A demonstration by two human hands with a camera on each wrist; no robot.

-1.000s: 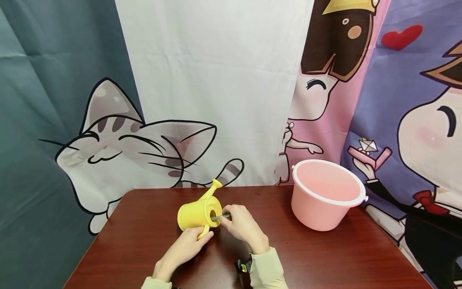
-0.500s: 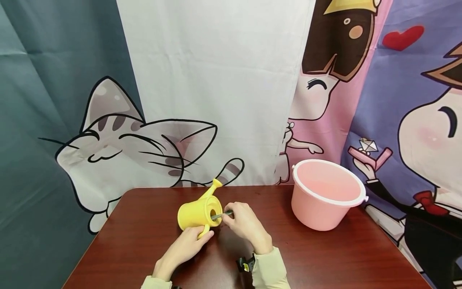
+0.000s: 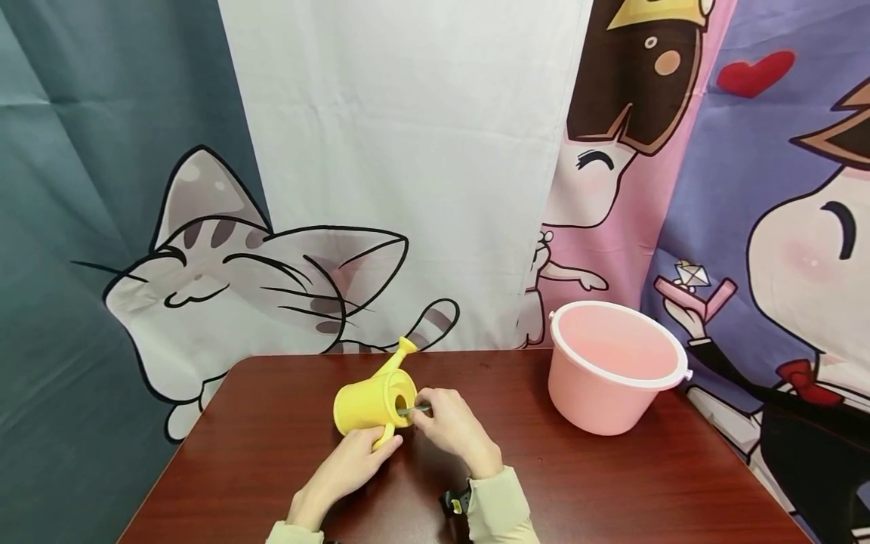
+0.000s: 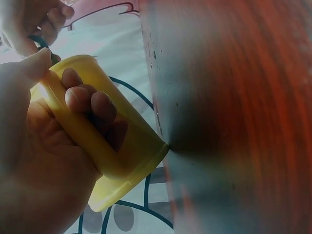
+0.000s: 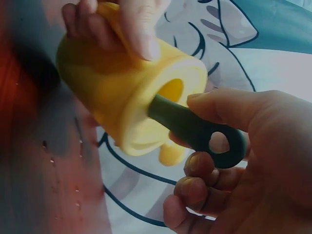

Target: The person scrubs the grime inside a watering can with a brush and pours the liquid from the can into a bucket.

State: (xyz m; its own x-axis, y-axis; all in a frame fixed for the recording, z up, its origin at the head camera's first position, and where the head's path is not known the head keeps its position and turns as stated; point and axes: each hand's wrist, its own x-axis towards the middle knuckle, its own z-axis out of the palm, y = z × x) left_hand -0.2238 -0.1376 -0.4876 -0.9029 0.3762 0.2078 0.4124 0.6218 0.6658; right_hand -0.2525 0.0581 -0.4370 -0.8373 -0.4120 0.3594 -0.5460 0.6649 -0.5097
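A yellow watering can (image 3: 360, 404) lies tilted over the table, its mouth facing right and its spout pointing up and back. My left hand (image 3: 350, 462) grips the can's handle, the fingers curled round it in the left wrist view. My right hand (image 3: 454, 427) is at the mouth and pinches a dark green handle (image 5: 180, 122) with a hole near its end. That handle's far end runs into the round opening, so the tool's working end is hidden inside the can.
A pink bucket (image 3: 601, 408) with a white rim stands at the table's right rear. Small shiny specks dot the reddish-brown table (image 3: 272, 408) in the wrist views. Printed cloth (image 3: 408, 151) hangs right behind the table's back edge.
My right hand drew the green handle slightly out to the right half a second ago, and is now back closer to the mouth. The left hand and the can stay in place.
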